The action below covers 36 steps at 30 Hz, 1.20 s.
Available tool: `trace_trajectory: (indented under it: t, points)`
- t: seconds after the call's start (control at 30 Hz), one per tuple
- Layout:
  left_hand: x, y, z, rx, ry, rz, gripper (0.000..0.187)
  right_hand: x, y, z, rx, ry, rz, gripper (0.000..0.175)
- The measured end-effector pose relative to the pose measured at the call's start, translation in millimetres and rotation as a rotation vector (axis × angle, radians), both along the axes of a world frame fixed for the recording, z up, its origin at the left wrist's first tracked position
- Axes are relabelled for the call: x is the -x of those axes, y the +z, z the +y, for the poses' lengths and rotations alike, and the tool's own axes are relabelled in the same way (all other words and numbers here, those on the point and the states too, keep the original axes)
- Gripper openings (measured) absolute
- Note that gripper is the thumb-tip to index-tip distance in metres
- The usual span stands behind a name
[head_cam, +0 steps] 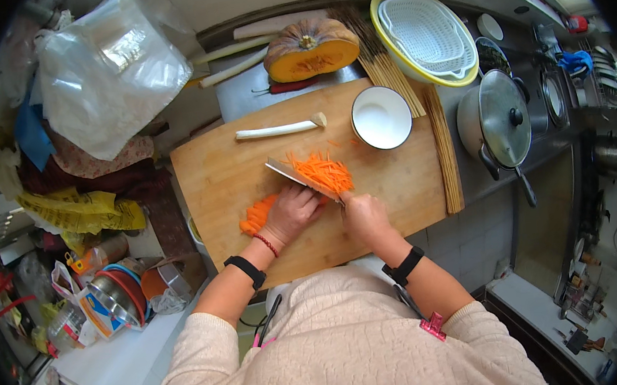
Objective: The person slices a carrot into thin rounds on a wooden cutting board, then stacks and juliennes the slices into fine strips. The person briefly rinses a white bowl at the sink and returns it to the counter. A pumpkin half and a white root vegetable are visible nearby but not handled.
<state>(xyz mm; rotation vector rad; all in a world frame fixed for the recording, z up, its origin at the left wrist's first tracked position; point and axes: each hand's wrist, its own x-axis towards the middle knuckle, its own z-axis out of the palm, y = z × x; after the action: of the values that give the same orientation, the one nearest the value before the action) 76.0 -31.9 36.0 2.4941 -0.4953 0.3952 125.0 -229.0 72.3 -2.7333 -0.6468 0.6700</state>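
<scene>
My right hand (365,217) grips the handle of a kitchen knife (303,178), its blade slanting up and left over a wooden cutting board (409,199). Close against the near side of the blade, my left hand (295,211) rests with bent fingers on carrot; the piece under the fingertips is mostly hidden. Orange carrot slices (255,215) lie fanned out left of that hand. Beyond the blade is a heap of carrot shreds (324,173). A white length of leek or scallion (280,130) lies farther back on the board, and an empty white bowl (381,117) stands at its right.
Behind the board are a cut pumpkin (310,50) and a red chili (294,86). Bundled wooden sticks (443,151) line the board's right side. White and yellow baskets (426,31) and a lidded pot (504,121) stand farther right. Plastic bags (107,72) hang at upper left.
</scene>
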Motion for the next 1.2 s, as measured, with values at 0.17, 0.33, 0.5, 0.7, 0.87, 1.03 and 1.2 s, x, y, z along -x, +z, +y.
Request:
trace_trajectory:
  t: [0.17,0.33,0.5,0.7,0.87,1.03,1.2]
  points:
    - [1.6,0.5,1.2,-0.002,0.003,0.000,0.033,-3.7,20.0,-10.8,-0.096,-0.011,0.012,0.012]
    - [0.0,-4.4,2.7,-0.012,-0.012,-0.058,0.033,-6.3,57.8,-33.5,0.052,-0.004,0.148,0.013]
    - [0.6,-6.9,1.0,-0.023,0.004,-0.040,0.031,-8.6,45.5,-20.4,0.112,0.024,0.122,0.012]
    - [0.4,-6.8,1.8,-0.012,-0.003,-0.044,0.030,-3.9,7.3,7.1,0.070,0.006,0.080,0.011]
    - [2.9,3.0,3.2,-0.032,-0.007,-0.024,0.036,-1.8,3.9,2.9,-0.006,-0.055,0.060,0.012]
    - [11.6,14.1,10.7,-0.054,-0.053,0.118,0.040,1.6,-2.3,1.1,-0.021,-0.063,0.042,0.011]
    - [10.8,4.8,17.3,-0.101,-0.076,-0.017,0.038,-2.1,-6.3,-4.3,-0.056,-0.020,0.017,0.010]
